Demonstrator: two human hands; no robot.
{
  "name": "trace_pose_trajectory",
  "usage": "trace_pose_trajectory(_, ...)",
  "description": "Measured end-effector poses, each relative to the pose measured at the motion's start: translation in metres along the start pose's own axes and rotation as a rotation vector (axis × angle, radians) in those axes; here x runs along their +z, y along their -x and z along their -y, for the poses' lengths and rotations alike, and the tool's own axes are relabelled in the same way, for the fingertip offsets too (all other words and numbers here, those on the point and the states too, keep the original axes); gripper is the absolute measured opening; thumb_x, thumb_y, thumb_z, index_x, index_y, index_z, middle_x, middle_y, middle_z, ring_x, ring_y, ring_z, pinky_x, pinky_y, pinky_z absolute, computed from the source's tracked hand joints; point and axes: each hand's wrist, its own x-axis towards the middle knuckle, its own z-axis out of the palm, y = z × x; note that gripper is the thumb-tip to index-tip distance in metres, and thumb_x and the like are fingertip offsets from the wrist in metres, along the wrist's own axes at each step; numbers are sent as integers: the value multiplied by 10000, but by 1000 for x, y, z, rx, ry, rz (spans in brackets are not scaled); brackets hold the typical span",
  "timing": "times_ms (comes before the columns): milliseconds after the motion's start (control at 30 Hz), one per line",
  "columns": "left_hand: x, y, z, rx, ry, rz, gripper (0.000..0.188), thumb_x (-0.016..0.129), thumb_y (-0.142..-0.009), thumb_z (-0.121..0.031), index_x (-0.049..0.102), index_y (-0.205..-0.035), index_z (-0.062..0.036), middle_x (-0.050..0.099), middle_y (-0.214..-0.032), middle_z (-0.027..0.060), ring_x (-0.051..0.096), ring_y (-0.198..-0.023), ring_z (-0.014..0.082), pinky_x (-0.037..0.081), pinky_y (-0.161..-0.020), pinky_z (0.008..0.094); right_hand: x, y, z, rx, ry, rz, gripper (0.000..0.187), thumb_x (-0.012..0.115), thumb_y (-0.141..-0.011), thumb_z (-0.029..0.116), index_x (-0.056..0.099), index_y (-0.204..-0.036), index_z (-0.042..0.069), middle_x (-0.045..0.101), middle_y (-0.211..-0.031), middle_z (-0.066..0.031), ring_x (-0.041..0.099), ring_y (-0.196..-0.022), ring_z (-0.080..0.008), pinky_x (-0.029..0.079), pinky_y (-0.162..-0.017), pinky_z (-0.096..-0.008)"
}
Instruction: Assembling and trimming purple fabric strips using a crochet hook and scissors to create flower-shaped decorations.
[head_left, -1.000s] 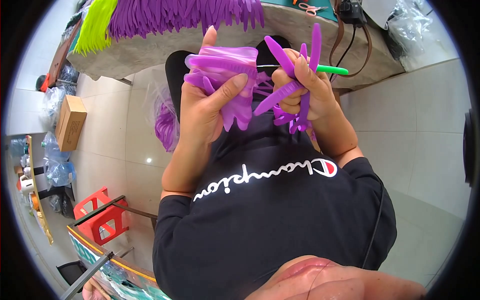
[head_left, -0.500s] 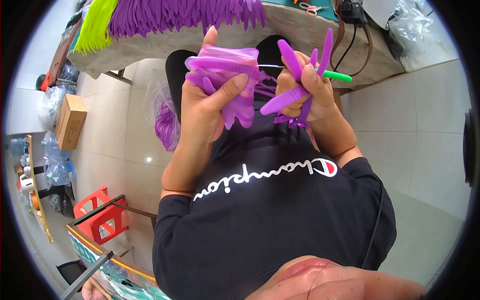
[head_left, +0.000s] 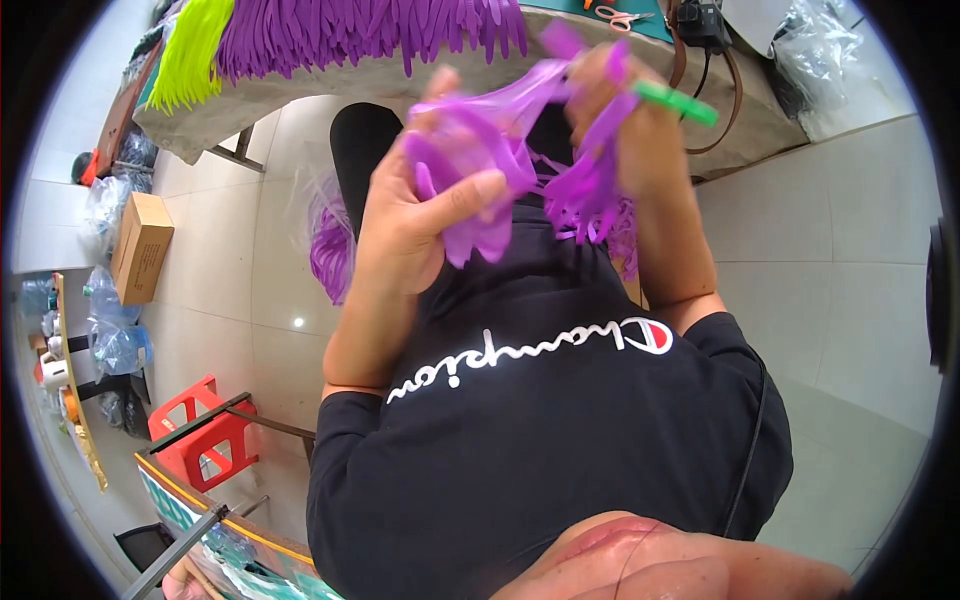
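Two hands at upper center of frame, purple rubbery sheet (head_left: 475, 150) between them. Left hand (head_left: 405, 220) grips sheet, thumb in front, fingers behind; hand slightly farther right than half second ago. Right hand (head_left: 642, 128), motion-blurred, now higher in frame, closed around green handle (head_left: 678, 102); exact finger placement cannot be told. Purple strips (head_left: 585, 200) dangle beneath it. Sheet, compact earlier, now stretches toward right hand.

- Head view: left of two head-worn fisheye cameras, looking down.
- Near below it: the person's black shirt (head_left: 540, 450) and, higher in frame, the left hand (head_left: 412, 218) and right hand (head_left: 641, 145).
- Beyond: the surface (head_left: 300, 102) across the top, floor (head_left: 775, 222) both sides.
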Motion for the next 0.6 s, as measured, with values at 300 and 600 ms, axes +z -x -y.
trace_pose_trajectory(300,-1,-6,-1,-261,170,38,179,652,-837,-80,621,-985,15,652,-888,71,630,-774,127,505,-702,258,-54,-24,-12,648,-1038,639,365,578,-896,390,363,-815,106,222,-583,59,241,-440,-4,182,-358,-167)
trace_pose_trajectory(600,5,-9,12,126,-126,-236,80,631,-870,-83,625,-869,-3,658,-754,63,614,-662,99,484,-621,225,16,19,-13,-547,245,548,582,849,-619,195,275,-614,102,316,-545,-25,283,-459,-186,231,-410,-283)
